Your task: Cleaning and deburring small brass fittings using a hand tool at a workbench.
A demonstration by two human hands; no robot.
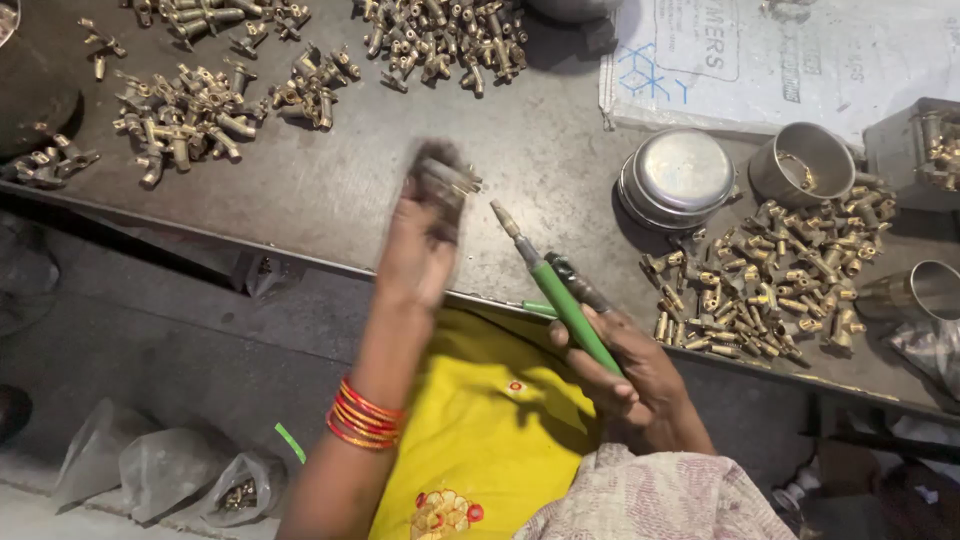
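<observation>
Light: dim, soft, from above
Glare: on steel bowls [683,172]
Blur: left hand [428,225] smeared; the rest sharp

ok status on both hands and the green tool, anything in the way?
Left hand blurred, closed on a small brass fitting. Right hand grips green-handled tool, tip up, apart from the fitting. Brass fitting pile right of the tool, not touching.

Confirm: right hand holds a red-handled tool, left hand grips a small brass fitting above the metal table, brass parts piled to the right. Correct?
Not quite. The head view shows the tool in the right hand has a green handle, not red. The rest holds: the left hand, blurred, grips a small brass fitting above the metal table, with a pile of brass parts on the right.
</observation>
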